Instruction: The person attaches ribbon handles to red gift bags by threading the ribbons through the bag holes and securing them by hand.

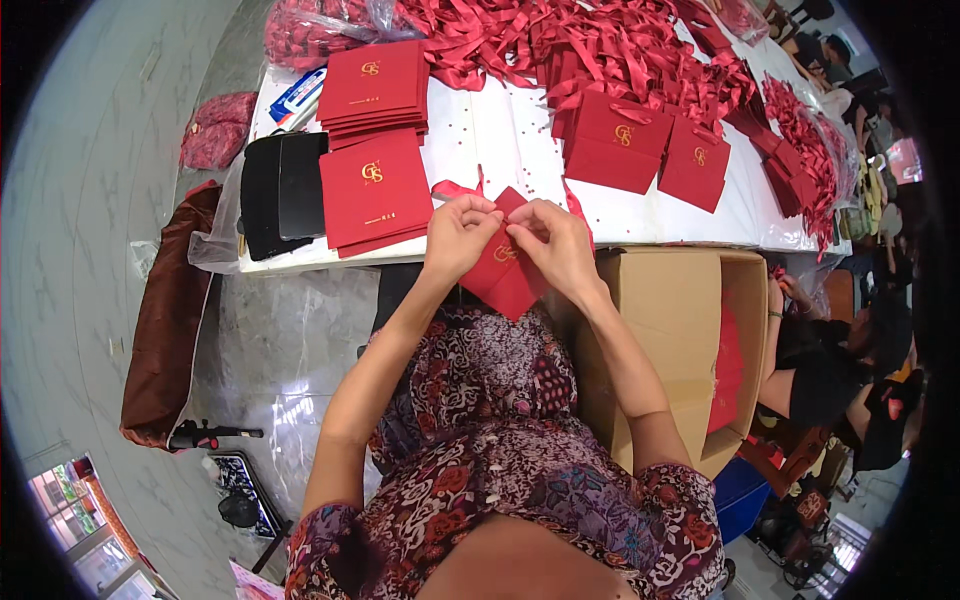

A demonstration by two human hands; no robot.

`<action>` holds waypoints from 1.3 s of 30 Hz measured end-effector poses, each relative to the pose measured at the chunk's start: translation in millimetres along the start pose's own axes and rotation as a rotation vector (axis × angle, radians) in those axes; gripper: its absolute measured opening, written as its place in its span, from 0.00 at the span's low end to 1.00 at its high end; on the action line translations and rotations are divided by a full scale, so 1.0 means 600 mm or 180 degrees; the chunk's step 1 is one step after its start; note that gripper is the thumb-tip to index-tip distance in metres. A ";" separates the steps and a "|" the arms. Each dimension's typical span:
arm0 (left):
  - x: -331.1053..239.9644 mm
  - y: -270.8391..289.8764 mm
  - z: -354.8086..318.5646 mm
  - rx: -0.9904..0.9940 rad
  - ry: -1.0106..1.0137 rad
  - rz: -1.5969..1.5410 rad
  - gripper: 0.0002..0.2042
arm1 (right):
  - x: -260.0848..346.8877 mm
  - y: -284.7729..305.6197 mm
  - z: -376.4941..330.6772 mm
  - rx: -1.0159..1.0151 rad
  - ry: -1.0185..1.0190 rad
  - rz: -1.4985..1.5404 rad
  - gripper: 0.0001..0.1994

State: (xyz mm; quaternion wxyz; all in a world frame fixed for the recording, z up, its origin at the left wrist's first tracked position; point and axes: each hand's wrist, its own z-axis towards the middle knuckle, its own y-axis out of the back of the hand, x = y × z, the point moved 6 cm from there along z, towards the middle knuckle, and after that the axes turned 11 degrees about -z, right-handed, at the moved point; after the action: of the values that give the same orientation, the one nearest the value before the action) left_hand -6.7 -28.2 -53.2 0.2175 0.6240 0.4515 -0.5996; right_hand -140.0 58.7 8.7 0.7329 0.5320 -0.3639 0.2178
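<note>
In front of my body, at the table's near edge, a small red paper bag (510, 283) with a gold mark hangs tilted between my hands. My left hand (460, 238) pinches with thumb and forefinger at its upper edge. Close beside it, my right hand (556, 245) pinches the same edge from the other side. Red ribbon (453, 189) shows behind my left hand, and more of it lies behind the right. What exactly lies between the fingertips is too small to make out. Left of my hands sits a stack of flat red bags (374, 185), with another stack (370, 82) behind it.
Red bags with ribbon handles (618, 148) lie on the white table (480, 130), before a heap of red ribbons (480, 45). Black sheets (298, 190) sit at the left edge. An open cardboard box (660, 330) stands by my right arm. People work farther right.
</note>
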 end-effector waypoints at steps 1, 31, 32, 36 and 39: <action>-0.004 -0.004 -0.004 -0.0025 -0.0008 0.0010 0.05 | -0.006 -0.005 -0.001 0.0035 -0.0133 0.0063 0.07; -0.051 -0.023 -0.047 0.0045 -0.0620 0.0621 0.08 | 0.012 0.000 -0.006 0.0060 -0.0006 0.0235 0.06; -0.056 -0.020 -0.045 -0.0027 -0.0635 0.0606 0.06 | 0.016 0.015 -0.003 0.0034 -0.0049 0.0197 0.06; -0.089 -0.038 -0.047 -0.0082 -0.0863 0.1513 0.05 | 0.027 0.057 0.014 0.0058 0.0383 -0.0149 0.07; -0.113 -0.059 -0.058 0.0098 -0.1448 0.2021 0.05 | 0.018 0.061 0.026 0.0265 0.0636 -0.0577 0.08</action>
State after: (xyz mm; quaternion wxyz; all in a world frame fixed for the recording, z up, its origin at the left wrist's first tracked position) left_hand -8.0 -2.6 26.9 0.4773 0.5870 0.1672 -0.6322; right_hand -163.5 55.6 42.6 0.7595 0.5682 -0.2303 0.2174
